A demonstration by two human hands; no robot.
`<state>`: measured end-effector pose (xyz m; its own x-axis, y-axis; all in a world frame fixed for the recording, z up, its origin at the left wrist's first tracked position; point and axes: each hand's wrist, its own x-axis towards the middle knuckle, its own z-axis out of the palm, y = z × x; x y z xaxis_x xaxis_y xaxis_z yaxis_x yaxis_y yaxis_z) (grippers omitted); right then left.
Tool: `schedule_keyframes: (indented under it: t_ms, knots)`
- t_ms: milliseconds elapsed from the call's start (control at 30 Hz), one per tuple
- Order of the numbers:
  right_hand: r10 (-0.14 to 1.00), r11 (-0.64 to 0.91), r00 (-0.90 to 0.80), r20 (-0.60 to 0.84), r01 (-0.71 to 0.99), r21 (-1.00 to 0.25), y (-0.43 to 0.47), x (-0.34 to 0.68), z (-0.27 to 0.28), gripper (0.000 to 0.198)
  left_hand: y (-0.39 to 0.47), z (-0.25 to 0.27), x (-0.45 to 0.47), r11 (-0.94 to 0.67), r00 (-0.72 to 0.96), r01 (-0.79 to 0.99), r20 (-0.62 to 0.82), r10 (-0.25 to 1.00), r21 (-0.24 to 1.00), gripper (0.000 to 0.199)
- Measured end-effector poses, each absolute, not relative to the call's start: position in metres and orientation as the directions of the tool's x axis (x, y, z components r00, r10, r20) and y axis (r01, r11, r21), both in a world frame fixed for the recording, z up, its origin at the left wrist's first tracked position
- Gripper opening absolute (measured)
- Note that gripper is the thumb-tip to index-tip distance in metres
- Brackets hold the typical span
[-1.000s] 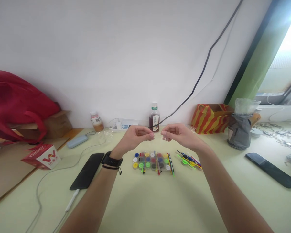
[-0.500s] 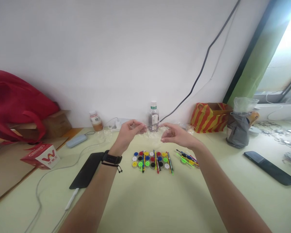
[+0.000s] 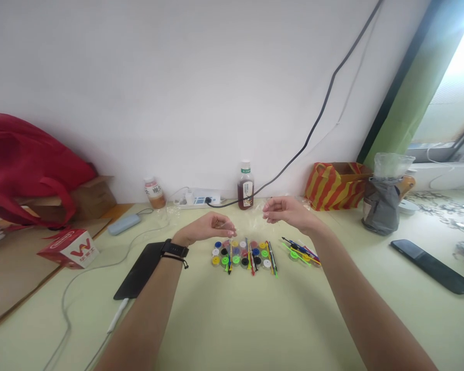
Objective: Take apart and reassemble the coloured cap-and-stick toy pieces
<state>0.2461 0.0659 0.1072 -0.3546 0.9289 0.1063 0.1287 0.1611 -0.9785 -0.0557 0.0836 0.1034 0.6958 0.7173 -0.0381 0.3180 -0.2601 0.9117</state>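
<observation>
My left hand [image 3: 212,226], with a black watch on its wrist, is closed on a clear plastic bag [image 3: 251,224], thin and hard to see. On the bag's other side, my right hand [image 3: 288,212] has its fingers curled together at the edge of the film. Below them, small coloured discs [image 3: 236,260] lie in rows on the table, blue, white, yellow, green, red and black. Thin coloured sticks with pointed tips [image 3: 252,260] rest across these rows. A second small pile of coloured sticks [image 3: 301,252] and discs lies to the right, under my right forearm.
A dark bottle [image 3: 246,188] and a power strip [image 3: 201,199] with a black cable stand by the wall. Phones lie left [image 3: 141,270] and right [image 3: 433,267]. Left are a red-white box [image 3: 71,250] and red bag [image 3: 27,159]; a striped bag [image 3: 334,186] stands right.
My left hand has moved down and slightly right, towards the discs, with the plastic film. My right hand has shifted slightly right. The discs and sticks lie as before.
</observation>
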Motion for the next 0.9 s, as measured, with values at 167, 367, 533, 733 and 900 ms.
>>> schedule_keyframes:
  t_ms: [167,367,533,733,900]
  knots:
    - [0.891,0.272,-0.426,0.156,0.226,-0.935,0.064,0.237,0.108,0.027,0.076,0.114,-0.049,-0.282,0.749,0.356,-0.092,0.656,0.891,0.042]
    - [0.875,0.346,-0.436,0.209,0.264,-0.900,0.055,0.235,0.119,0.028,0.081,0.111,-0.043,-0.336,0.603,0.354,0.062,0.796,0.873,0.034]
    - [0.821,0.364,-0.548,0.162,0.284,-0.887,0.041,0.237,0.131,0.029,0.077,0.117,-0.040,-0.360,0.627,0.360,0.062,0.777,0.861,0.041]
    - [0.643,0.355,-0.765,0.035,0.257,-0.899,0.030,0.235,0.139,0.060,0.064,0.129,-0.029,-0.442,0.761,0.288,0.077,0.644,0.850,0.038]
    - [0.524,0.383,-0.851,0.029,0.205,-0.901,0.030,0.233,0.138,0.073,0.051,0.141,-0.028,-0.455,0.779,0.326,0.037,0.626,0.829,0.040]
